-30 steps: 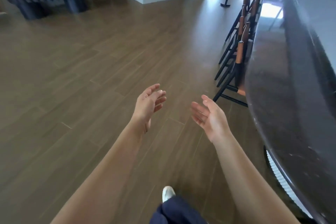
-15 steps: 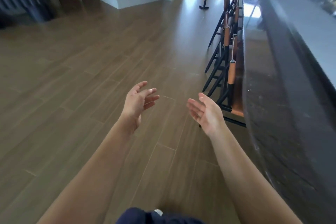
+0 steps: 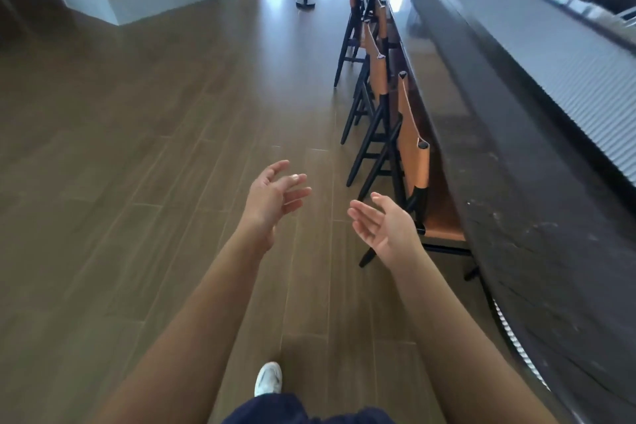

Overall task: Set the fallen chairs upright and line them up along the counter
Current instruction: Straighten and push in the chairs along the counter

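Note:
Several bar chairs with black frames and tan leather backs stand upright in a row along the dark counter (image 3: pixel 537 224) on the right. The nearest chair (image 3: pixel 411 155) is tucked under the counter edge, with another chair (image 3: pixel 375 72) behind it and a further one (image 3: pixel 354 0) beyond. My left hand (image 3: pixel 275 196) hovers over the floor with relaxed fingers, holding nothing. My right hand (image 3: pixel 383 227) is held out palm up just left of the nearest chair's legs, empty and not touching it. No fallen chair is in view.
Wood plank floor (image 3: pixel 137 165) stretches out to the left and ahead. A black post on a round base (image 3: pixel 305 3) stands near the bright doorway at the far end. A wall corner with white baseboard (image 3: pixel 113 7) is at the back left. My white shoe (image 3: pixel 268 379) shows below.
The view has swung and moved forward along the counter, so the chair row appears closer and more end-on. Both hands stay empty and held out, now nearer the first chair.

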